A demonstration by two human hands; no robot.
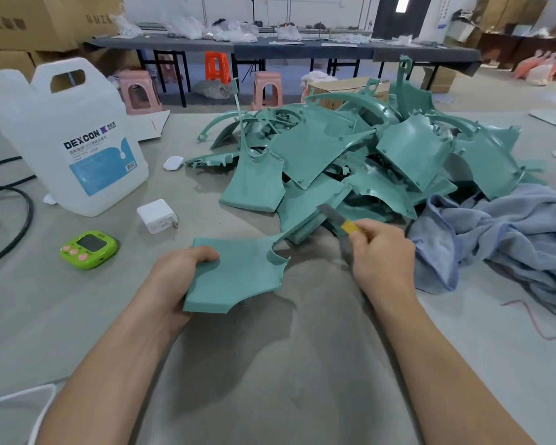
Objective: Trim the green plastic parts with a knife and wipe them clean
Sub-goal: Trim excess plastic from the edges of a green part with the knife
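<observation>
One green plastic part [235,274] is held over the table [270,364] by the left hand [180,277], thumb curled onto its upper face, the fingers hidden beneath. One knife [341,220], yellow and grey, is gripped in the right hand [379,255]; its handle is mostly covered by the fist, its blade blurred, and contact with any part cannot be told. Many further green parts [350,149] are heaped behind, the lower ones covered. One blue-grey cloth [501,232], cut off at the right edge, is laid against the heap.
</observation>
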